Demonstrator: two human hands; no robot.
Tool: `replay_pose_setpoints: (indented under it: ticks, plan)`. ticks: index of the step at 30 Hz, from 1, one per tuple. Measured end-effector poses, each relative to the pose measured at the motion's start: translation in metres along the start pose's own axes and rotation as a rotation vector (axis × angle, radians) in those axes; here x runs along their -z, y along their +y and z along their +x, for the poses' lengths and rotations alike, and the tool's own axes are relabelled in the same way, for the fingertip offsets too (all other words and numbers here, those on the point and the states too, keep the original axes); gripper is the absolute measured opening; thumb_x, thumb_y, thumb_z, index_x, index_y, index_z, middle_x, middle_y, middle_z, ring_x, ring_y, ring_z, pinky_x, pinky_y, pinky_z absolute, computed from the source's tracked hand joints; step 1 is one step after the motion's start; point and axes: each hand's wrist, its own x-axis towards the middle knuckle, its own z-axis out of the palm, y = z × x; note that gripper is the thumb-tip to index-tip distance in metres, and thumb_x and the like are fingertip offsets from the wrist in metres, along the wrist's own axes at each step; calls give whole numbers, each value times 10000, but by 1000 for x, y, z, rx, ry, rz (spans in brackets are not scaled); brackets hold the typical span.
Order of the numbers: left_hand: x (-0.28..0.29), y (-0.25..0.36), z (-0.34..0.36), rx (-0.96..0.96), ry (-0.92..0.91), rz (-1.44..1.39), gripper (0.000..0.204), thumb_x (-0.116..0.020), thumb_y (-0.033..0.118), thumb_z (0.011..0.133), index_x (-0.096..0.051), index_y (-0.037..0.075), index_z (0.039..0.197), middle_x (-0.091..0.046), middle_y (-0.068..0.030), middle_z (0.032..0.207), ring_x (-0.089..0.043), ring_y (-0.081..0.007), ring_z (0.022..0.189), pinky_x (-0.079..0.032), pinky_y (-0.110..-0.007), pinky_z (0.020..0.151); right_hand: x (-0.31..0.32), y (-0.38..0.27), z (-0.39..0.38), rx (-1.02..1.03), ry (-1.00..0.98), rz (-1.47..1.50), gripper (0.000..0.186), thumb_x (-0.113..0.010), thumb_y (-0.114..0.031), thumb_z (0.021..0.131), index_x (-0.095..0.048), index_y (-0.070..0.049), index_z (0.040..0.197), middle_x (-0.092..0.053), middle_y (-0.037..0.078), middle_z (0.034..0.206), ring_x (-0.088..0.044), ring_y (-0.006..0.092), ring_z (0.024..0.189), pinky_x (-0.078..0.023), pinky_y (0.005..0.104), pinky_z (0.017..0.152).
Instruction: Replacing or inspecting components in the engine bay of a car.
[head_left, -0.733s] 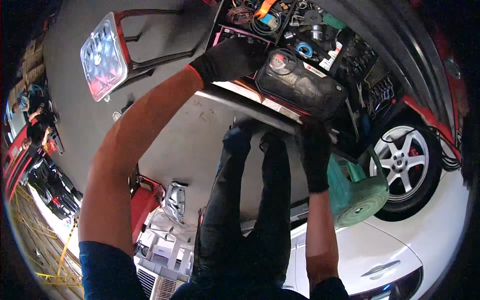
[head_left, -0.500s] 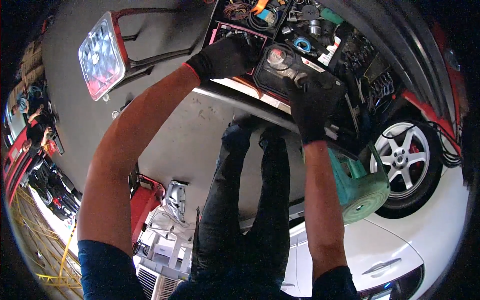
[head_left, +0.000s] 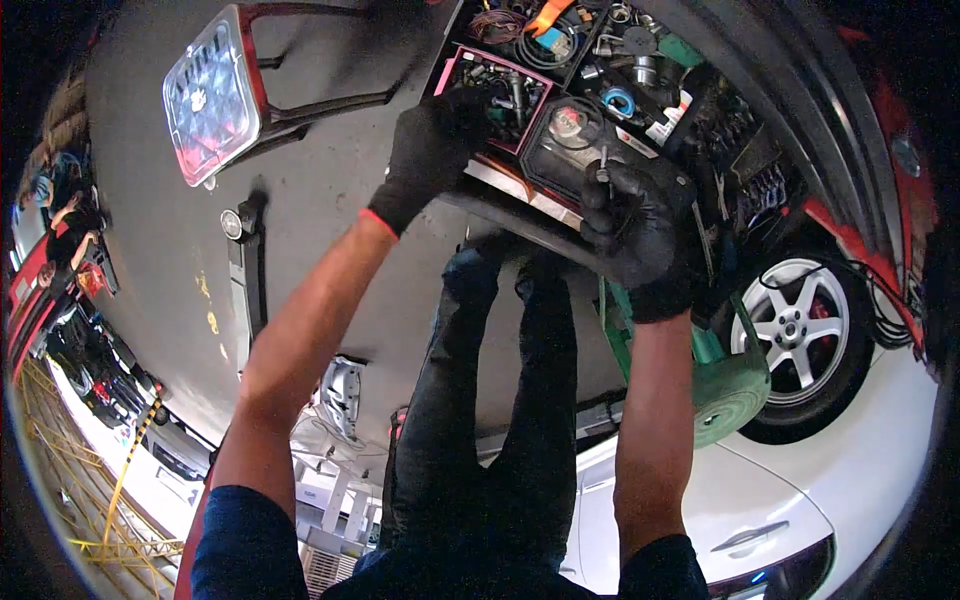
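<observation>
A small metal bolt [head_left: 603, 168] stands upright in a pinch between the thumb and fingers of my right hand [head_left: 645, 225], which wears a black glove. This hand is above the front of a black plastic case [head_left: 555, 160] with a clear-topped lid. My left hand [head_left: 435, 145], gloved in black with a red cuff edge, reaches to the near left side of a pink-edged tray [head_left: 548, 98] of loose bolts and small metal fittings [head_left: 515, 90]. Its fingers merge with the dark contents, so what they touch is hidden.
Cables, sockets and a blue tape roll [head_left: 618, 100] fill the drawer's other compartments. A stool [head_left: 212, 95] with a shiny seat stands at left. To the right are a green round-topped stool [head_left: 735, 395] and a white car [head_left: 760, 490] with a white-spoked wheel [head_left: 795, 325].
My left hand has drawn back toward me and left, uncovering more of the pink-edged tray. My right hand has turned and come nearer me, and the bolt now shows in its fingers.
</observation>
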Motion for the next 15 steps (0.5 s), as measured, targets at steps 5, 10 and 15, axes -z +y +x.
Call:
replay_pose_setpoints:
  ticks: [5,10,15]
  plan:
    - [39,87,-35,271,-33,-801,253,-794,73,821,-748,78,1070,-746,-85,981,-710,-176,910,-570,-327,778,-49,16,-19,74,317,5,164,-599,-140,981,-688,-63,1096,-721,89,963,-674,155,722,-629,327,744]
    - [50,116,-57,151,-7,-709,287,-828,71,791,-745,64,1066,-730,-64,988,-695,-163,889,-557,-294,787,-61,47,-27,104,195,-219,159,-588,-146,990,-699,-83,1085,-718,43,969,-651,125,723,-596,313,786]
    - [45,110,-80,170,149,-665,234,-805,76,828,-722,38,1043,-722,-43,933,-672,-117,831,-537,-263,737,-41,61,-43,329,152,-1032,229,-589,-111,992,-675,-47,1195,-697,87,1126,-654,172,984,-563,331,903]
